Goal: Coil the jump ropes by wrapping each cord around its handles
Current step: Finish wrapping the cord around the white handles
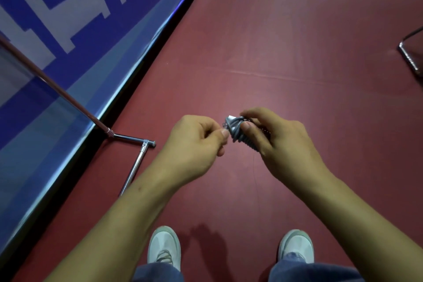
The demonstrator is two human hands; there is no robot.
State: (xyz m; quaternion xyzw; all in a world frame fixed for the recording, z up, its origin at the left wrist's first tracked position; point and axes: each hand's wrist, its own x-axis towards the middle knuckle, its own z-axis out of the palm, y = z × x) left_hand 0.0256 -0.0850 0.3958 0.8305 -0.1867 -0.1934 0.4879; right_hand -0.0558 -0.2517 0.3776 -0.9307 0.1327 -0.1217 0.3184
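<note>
A grey jump rope [238, 133], cord wound tightly around its handles: 1 tilted bundle gripped in the right hand [283, 144], its end pinched by the left hand [196, 144].

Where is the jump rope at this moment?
In the head view, the coiled grey jump rope is near the centre, gripped by the right hand, with the left hand pinching its end from the left, above the red floor.

We stand on a dark red floor [297, 52]. Below our fingers [249, 112], two pale shoes [163, 247] rest on it. Left of them stand a chrome frame [135, 167] and a blue barrier [142, 7]; far right, another metal frame [409, 57].
</note>
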